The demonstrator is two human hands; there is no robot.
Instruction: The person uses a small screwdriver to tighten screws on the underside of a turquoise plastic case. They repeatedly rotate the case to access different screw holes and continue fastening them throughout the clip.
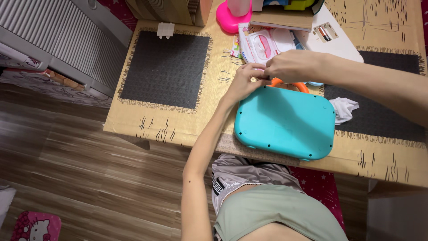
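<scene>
Head view: hands (267,73) together above teal case (285,121)

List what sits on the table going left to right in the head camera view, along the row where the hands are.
Black mat → left hand → right hand → crumpled white cloth → second black mat. The turquoise case lies just below the hands.

Case (285,120) on table (178,129) — wipes pack (263,44) behind.

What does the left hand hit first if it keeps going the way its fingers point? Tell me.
The left hand points up and to the right, and its fingers already touch the right hand at the teal case's far edge. Beyond that lies the wet-wipes pack, though depth is unclear.
</scene>
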